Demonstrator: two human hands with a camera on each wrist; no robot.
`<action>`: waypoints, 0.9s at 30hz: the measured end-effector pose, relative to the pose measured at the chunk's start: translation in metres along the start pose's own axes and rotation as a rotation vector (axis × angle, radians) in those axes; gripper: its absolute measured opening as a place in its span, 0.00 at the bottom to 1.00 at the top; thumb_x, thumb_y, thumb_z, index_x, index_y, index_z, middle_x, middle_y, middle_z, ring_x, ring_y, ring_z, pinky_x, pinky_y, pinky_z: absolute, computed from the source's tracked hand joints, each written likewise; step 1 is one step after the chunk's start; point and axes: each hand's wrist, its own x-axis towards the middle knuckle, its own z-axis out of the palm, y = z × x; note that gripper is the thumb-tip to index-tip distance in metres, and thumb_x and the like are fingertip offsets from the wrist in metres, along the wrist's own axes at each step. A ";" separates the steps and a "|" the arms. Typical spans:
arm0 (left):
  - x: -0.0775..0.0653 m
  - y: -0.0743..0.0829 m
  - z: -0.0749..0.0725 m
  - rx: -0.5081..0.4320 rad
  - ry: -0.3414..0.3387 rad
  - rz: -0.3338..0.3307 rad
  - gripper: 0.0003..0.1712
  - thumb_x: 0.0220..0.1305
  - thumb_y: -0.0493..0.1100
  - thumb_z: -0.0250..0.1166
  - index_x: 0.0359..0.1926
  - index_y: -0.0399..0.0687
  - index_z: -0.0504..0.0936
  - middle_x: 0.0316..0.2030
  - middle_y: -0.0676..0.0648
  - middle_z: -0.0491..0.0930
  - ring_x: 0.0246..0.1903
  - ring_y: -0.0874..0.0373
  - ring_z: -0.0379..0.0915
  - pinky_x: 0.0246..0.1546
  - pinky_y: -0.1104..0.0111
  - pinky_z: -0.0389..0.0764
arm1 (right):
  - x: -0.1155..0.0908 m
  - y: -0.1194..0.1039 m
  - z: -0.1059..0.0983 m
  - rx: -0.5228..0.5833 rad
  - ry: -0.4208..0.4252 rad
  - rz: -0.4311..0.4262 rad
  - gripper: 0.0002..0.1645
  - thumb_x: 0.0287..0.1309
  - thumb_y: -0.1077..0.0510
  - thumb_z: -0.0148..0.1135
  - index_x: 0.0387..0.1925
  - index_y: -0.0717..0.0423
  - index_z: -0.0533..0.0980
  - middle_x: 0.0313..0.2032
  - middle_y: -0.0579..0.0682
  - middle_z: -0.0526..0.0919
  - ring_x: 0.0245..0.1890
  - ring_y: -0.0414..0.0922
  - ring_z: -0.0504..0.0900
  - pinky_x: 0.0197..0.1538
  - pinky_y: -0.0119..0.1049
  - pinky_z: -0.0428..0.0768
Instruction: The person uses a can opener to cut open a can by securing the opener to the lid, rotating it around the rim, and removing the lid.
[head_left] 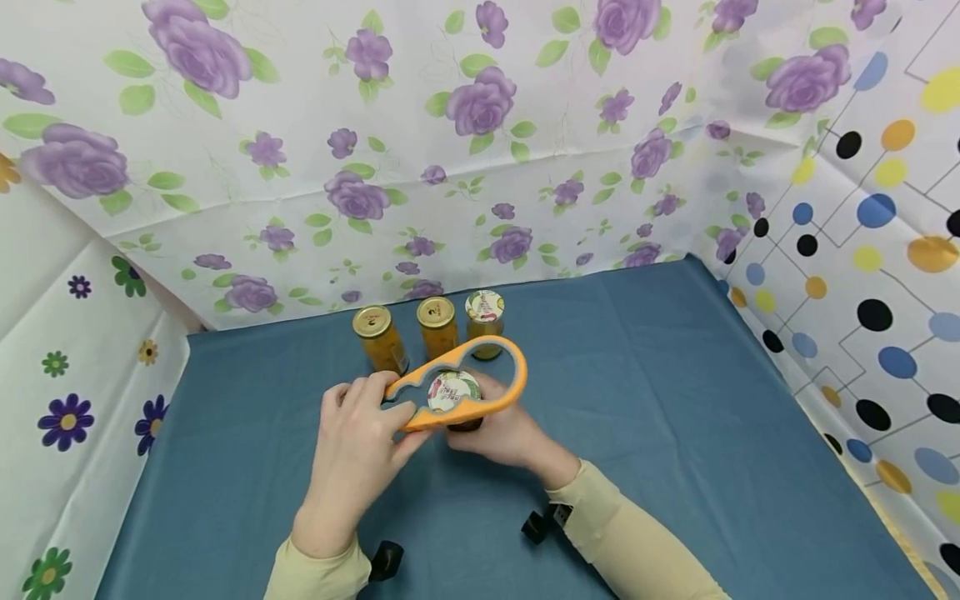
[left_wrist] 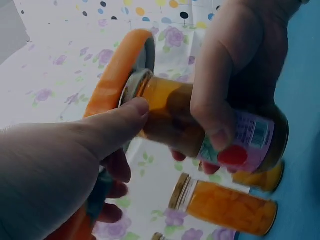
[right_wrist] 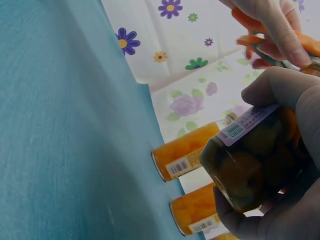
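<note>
My left hand grips the handle end of an orange jar opener with a wavy grey inner edge. The opener surrounds the patterned lid of a glass jar, and in the left wrist view my left thumb presses beside that lid. My right hand holds this jar round its body, off the table. Dark and orange pieces show through the glass, and a pink label with a barcode faces the left wrist camera.
Behind the hands stand a gold-lidded jar, another gold-lidded jar and a jar with a patterned lid. A blue cloth covers the table. Flowered sheeting rises at the back, dotted sheeting at the right.
</note>
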 end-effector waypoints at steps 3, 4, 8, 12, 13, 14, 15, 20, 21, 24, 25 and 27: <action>-0.001 -0.001 0.000 -0.016 -0.038 -0.010 0.16 0.48 0.59 0.77 0.24 0.56 0.82 0.44 0.44 0.76 0.37 0.49 0.69 0.39 0.47 0.71 | 0.000 -0.011 -0.003 0.039 -0.011 -0.004 0.36 0.45 0.74 0.70 0.55 0.45 0.73 0.45 0.42 0.79 0.37 0.41 0.77 0.38 0.39 0.77; -0.001 -0.001 0.000 -0.027 -0.055 -0.005 0.16 0.48 0.59 0.77 0.25 0.56 0.82 0.44 0.44 0.75 0.36 0.49 0.69 0.37 0.49 0.73 | 0.000 -0.008 -0.003 0.015 -0.008 -0.007 0.36 0.45 0.73 0.70 0.55 0.45 0.73 0.44 0.42 0.79 0.36 0.41 0.77 0.38 0.40 0.77; 0.000 -0.003 0.002 -0.094 -0.109 0.043 0.14 0.50 0.56 0.77 0.26 0.56 0.82 0.47 0.45 0.73 0.37 0.53 0.69 0.29 0.58 0.77 | 0.000 0.010 -0.002 -0.125 0.004 -0.017 0.33 0.42 0.68 0.74 0.51 0.47 0.74 0.41 0.42 0.78 0.35 0.39 0.75 0.37 0.40 0.77; -0.001 -0.002 0.005 -0.134 -0.133 0.074 0.12 0.51 0.51 0.77 0.25 0.56 0.81 0.44 0.46 0.72 0.31 0.57 0.66 0.21 0.63 0.76 | -0.001 0.021 -0.003 -0.202 -0.017 0.002 0.31 0.41 0.63 0.74 0.49 0.44 0.73 0.39 0.40 0.77 0.34 0.36 0.75 0.36 0.38 0.77; -0.002 -0.001 0.006 -0.139 -0.143 0.075 0.12 0.51 0.50 0.77 0.24 0.57 0.80 0.43 0.47 0.72 0.30 0.58 0.65 0.20 0.64 0.76 | -0.001 0.021 -0.004 -0.215 -0.022 0.005 0.31 0.41 0.62 0.74 0.49 0.44 0.73 0.40 0.40 0.77 0.34 0.36 0.75 0.36 0.37 0.78; -0.002 0.000 0.006 -0.144 -0.156 0.073 0.13 0.51 0.49 0.77 0.23 0.58 0.79 0.42 0.48 0.71 0.29 0.59 0.64 0.19 0.65 0.74 | -0.001 0.021 -0.004 -0.225 -0.027 0.008 0.30 0.41 0.61 0.74 0.49 0.44 0.73 0.39 0.39 0.77 0.34 0.35 0.75 0.36 0.37 0.78; -0.002 0.001 0.006 -0.148 -0.173 0.070 0.13 0.51 0.48 0.78 0.23 0.59 0.78 0.41 0.48 0.70 0.29 0.59 0.63 0.19 0.66 0.74 | -0.001 0.021 -0.005 -0.233 -0.030 0.007 0.30 0.42 0.60 0.73 0.49 0.44 0.73 0.39 0.39 0.77 0.34 0.35 0.75 0.36 0.36 0.78; -0.002 0.007 0.005 -0.165 -0.270 0.023 0.14 0.52 0.48 0.77 0.22 0.63 0.78 0.39 0.53 0.67 0.31 0.60 0.61 0.22 0.67 0.71 | -0.003 0.021 -0.005 -0.242 -0.039 -0.003 0.28 0.45 0.56 0.74 0.50 0.44 0.73 0.40 0.40 0.78 0.36 0.34 0.77 0.38 0.36 0.79; -0.003 0.008 0.005 -0.168 -0.283 0.010 0.14 0.53 0.48 0.77 0.21 0.63 0.78 0.38 0.54 0.66 0.31 0.60 0.60 0.22 0.67 0.70 | -0.003 0.021 -0.004 -0.232 -0.046 0.001 0.29 0.45 0.55 0.74 0.51 0.44 0.73 0.40 0.40 0.78 0.37 0.34 0.77 0.39 0.36 0.80; -0.003 0.011 0.005 -0.167 -0.309 -0.018 0.15 0.53 0.47 0.77 0.21 0.64 0.77 0.37 0.54 0.63 0.31 0.59 0.59 0.22 0.67 0.68 | -0.003 0.023 0.000 -0.199 -0.055 0.030 0.31 0.48 0.53 0.75 0.54 0.44 0.72 0.43 0.40 0.78 0.40 0.34 0.77 0.44 0.36 0.80; -0.003 0.012 0.006 -0.165 -0.316 -0.023 0.15 0.53 0.46 0.77 0.20 0.65 0.77 0.37 0.53 0.63 0.31 0.59 0.59 0.22 0.67 0.68 | -0.004 0.023 0.001 -0.195 -0.053 0.045 0.32 0.48 0.51 0.75 0.54 0.43 0.72 0.44 0.40 0.78 0.41 0.34 0.77 0.45 0.36 0.80; -0.003 0.014 0.008 -0.153 -0.323 -0.030 0.16 0.52 0.46 0.77 0.19 0.64 0.76 0.39 0.50 0.65 0.31 0.57 0.60 0.22 0.66 0.69 | -0.004 0.024 0.003 -0.188 -0.048 0.069 0.32 0.49 0.48 0.75 0.56 0.42 0.72 0.45 0.39 0.78 0.43 0.34 0.77 0.48 0.37 0.80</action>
